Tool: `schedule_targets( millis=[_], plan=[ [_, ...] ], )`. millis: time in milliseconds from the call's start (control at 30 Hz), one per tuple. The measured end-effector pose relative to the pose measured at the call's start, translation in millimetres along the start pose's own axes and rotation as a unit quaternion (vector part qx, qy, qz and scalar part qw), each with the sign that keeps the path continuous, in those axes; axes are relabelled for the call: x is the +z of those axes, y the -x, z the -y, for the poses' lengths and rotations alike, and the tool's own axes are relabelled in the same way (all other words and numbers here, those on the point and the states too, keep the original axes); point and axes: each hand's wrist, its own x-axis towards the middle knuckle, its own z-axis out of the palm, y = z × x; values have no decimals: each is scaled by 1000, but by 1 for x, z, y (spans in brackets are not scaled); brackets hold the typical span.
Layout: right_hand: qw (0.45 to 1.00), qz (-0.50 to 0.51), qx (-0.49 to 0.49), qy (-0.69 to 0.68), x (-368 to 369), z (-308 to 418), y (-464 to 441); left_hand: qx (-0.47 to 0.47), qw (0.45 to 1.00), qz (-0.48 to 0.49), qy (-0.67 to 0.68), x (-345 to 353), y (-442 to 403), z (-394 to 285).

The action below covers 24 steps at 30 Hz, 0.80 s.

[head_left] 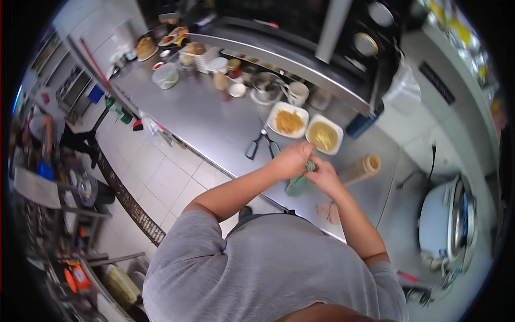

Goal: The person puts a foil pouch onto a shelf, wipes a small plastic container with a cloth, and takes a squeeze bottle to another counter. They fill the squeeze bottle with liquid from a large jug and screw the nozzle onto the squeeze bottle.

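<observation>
My left hand and my right hand meet over the steel counter, fingers pinched on the gathered top of a green plastic bag. The bag's lower part hangs below them; its contents cannot be made out. Just beyond my hands stand a white tray of yellowish soup and a white tray of shredded orange-brown food. Scissors with dark handles lie left of the trays. A clear jar with a tan rim tilts in view beside my right hand. Near my right forearm lies a crumpled pinkish-brown thing.
Cups, a metal pot, a sauce bottle and a clear tub line the counter's back. A light-blue rice cooker stands right. Tiled floor and another person are at left.
</observation>
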Motion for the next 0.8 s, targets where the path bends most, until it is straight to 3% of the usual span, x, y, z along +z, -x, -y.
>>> schedule_targets(
  millis=[67,167,267,333,400,467,533,600,700,800],
  plan=[
    [979,33,55,-192,14,7,-17,5,999,-37,8,-22,12,11],
    [962,53,109,-243,30,31,-28,-83,992,-90,-33,-38,25,65],
    [989,57,116,-72,14,68,-30,-162,979,-119,34,-72,57,97],
    [990,69,126,8,2,79,-26,-269,949,-157,53,-119,71,117],
    [987,63,142,42,-4,78,-25,-271,914,-302,-16,-155,83,165],
    [985,42,163,37,-9,72,-18,-287,873,-388,-68,-199,87,198],
    [984,-27,114,134,-12,56,-9,-283,844,-440,-118,-247,85,221],
    [968,-100,56,225,-14,38,-3,-319,820,-439,-184,-307,78,259],
    [958,-143,56,243,-26,14,9,-425,835,-304,-175,-392,66,318],
    [955,-137,135,227,-35,-8,16,-488,839,-175,-168,-423,72,407]
  ],
)
